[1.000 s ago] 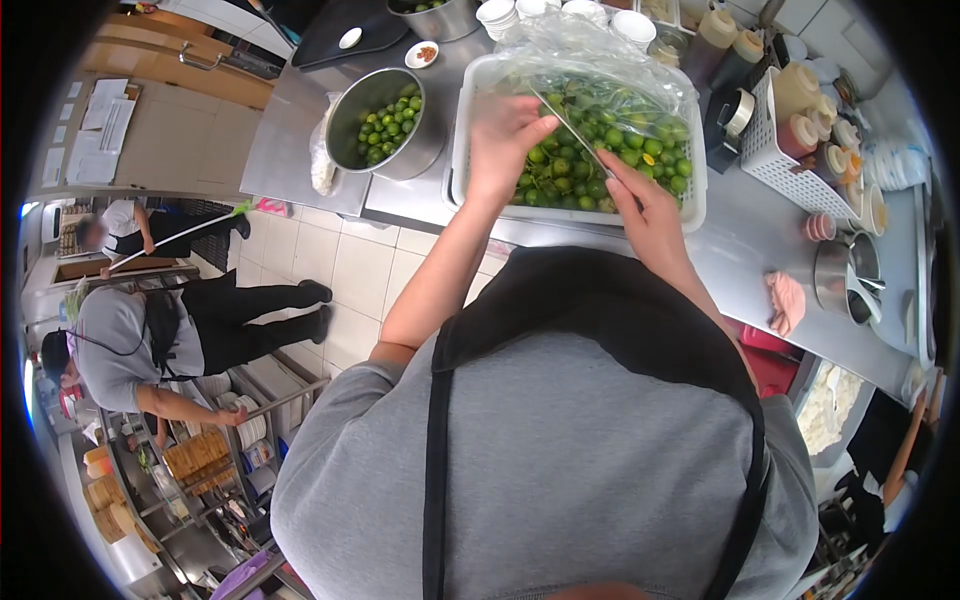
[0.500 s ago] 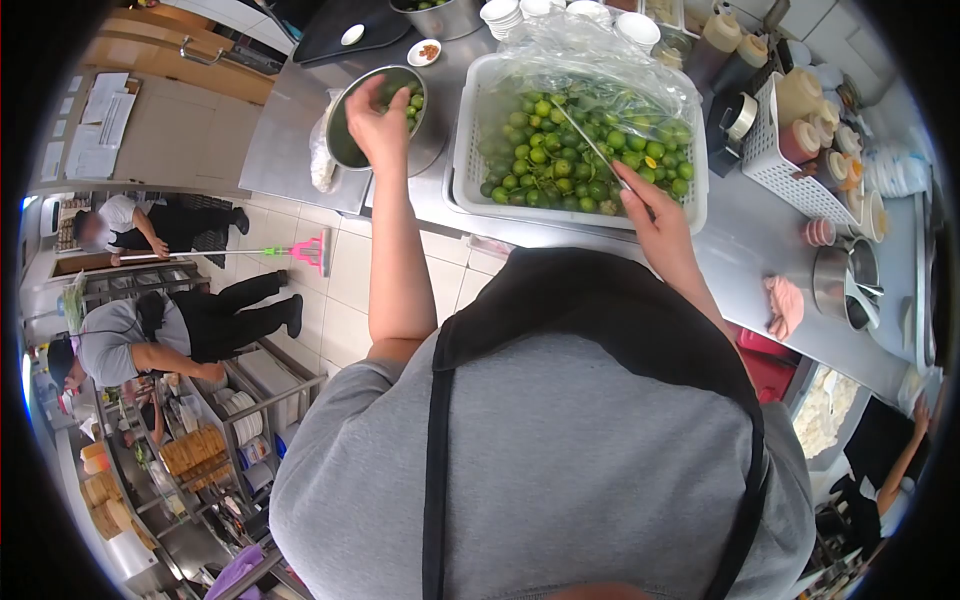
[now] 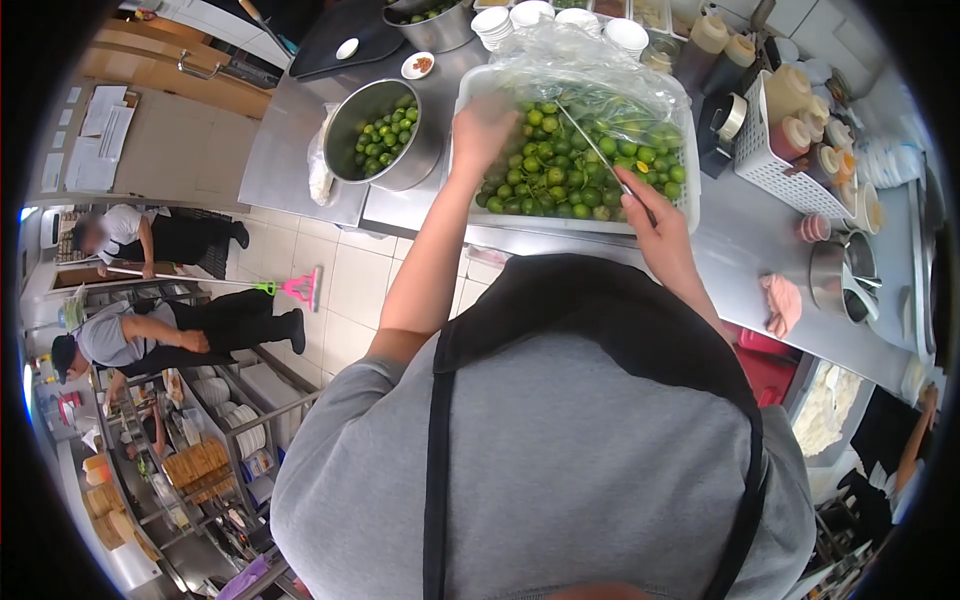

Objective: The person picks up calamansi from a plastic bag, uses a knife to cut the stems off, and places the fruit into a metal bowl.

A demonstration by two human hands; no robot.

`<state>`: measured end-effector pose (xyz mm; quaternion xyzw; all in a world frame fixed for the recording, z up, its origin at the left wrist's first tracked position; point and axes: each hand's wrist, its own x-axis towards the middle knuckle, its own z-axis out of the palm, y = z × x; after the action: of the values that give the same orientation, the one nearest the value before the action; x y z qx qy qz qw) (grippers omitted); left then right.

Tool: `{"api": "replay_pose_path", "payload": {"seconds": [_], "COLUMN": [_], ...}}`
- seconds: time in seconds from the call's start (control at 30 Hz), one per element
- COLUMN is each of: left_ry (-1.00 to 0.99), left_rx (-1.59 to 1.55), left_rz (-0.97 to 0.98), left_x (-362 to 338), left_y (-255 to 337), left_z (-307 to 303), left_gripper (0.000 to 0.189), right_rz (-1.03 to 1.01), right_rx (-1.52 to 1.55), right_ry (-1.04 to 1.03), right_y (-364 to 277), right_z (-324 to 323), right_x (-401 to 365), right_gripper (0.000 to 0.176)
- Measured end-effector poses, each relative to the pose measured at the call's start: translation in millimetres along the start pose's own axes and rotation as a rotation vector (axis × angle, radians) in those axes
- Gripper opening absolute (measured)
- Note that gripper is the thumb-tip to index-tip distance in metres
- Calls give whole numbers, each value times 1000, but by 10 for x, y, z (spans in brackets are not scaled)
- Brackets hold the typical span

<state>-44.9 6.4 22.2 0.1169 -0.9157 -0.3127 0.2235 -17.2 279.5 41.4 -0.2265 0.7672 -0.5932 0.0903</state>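
A white plastic basket (image 3: 693, 150), partly covered by a clear plastic bag (image 3: 590, 62), holds a heap of small green limes (image 3: 560, 165). My right hand (image 3: 662, 232) grips a knife (image 3: 594, 148) by its handle over the front right of the heap, the blade slanting away to the upper left. At the basket's left edge is my left hand (image 3: 484, 135), smeared by motion, so its fingers and anything in them cannot be made out. To its left a steel pot (image 3: 412, 165) contains several limes.
At the back are stacked white cups (image 3: 492, 24), a small dish (image 3: 418, 66) and another pot (image 3: 440, 32). Sauce bottles (image 3: 786, 92) fill a white basket on the right, near a pink cloth (image 3: 780, 304). One person (image 3: 130, 235) holds a mop (image 3: 300, 288); another person (image 3: 140, 335) stands nearby.
My left hand has moved right, from over the steel pot to the lime basket. My right hand keeps hold of the knife almost in place. The mop has shifted slightly.
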Motion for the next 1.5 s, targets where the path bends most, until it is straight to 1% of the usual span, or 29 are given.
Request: {"api": "replay_pose_path", "payload": {"seconds": [0.07,0.1,0.17,0.23,0.27,0.33,0.4,0.6,0.67,0.73,0.77,0.83,0.87,0.93,0.97,1.03,1.17,1.23,1.3,1.37,1.4,1.43,1.5], "left_ry": [-107,-105,-177,-151,-129,-100,-72,-128,-138,-146,-142,-110,-91,-85,-67,-57,-33,-27,-22,-41,-39,-119,-250], "left_rx": [-881,-880,-988,-1039,-1091,-1102,-1113,-1149,-1216,-1209,-1200,-1154,-1115,-1108,-1094,-1103,-1136,-1134,-1133,-988,-988,-1016,-1035], "left_rz": [-288,-289,-330,-334,-335,-328,-321,-321,-279,-257,-236,-257,-272,-289,-309,-311,-301,-302,-304,-247,-249,-288,-327], "left_x": [-97,-141,-222,-280,-301,-333,-354,-378,-373,-359,-355,-342,-321,-313,-315,-311,-293,-297,-305,-332,-362,-421,-520], "left_y": [92,121,172,269,313,374,368,399,431,489,493,425,414,427,426,457,469,471,461,427,479,574,721], "left_z": [-108,-146,-216,-259,-267,-270,-269,-292,-302,-307,-323,-304,-267,-224,-224,-230,-218,-208,-176,-103,-90,-94,-122], "left_gripper": [28,28,30,29,29,27,25,22,22,23,25,25,25,24,22,21,19,18,18,18,18,19,21], "right_rz": [12,-21,-53,68,68,35,46,95,117,177,174,101,102,43,45,-43,0,-88,-67,-47,-92,-138,-131], "right_rx": [15,10,5,42,41,21,24,64,73,18,21,72,70,86,88,65,22,-6,-19,-32,-59,-86,-90], "right_ry": [-7,-14,-23,-106,-111,-113,-115,-112,-107,-77,-82,-37,-30,-53,-51,-68,-79,-32,-32,-35,-4,27,44], "right_y": [-14,-29,-72,-120,-128,-136,-120,-70,-16,117,132,97,46,-87,-106,-128,-89,-64,-65,-71,-73,-69,-28], "right_z": [18,42,79,117,135,149,142,129,120,93,94,85,68,77,93,116,131,139,131,136,144,149,153], "right_x": [18,36,60,77,81,86,89,104,117,146,153,127,115,84,63,38,37,42,44,63,86,107,177], "right_gripper": [31,31,31,31,31,31,31,30,31,31,31,31,31,31,31,31,31,31,31,31,31,30,30]}}
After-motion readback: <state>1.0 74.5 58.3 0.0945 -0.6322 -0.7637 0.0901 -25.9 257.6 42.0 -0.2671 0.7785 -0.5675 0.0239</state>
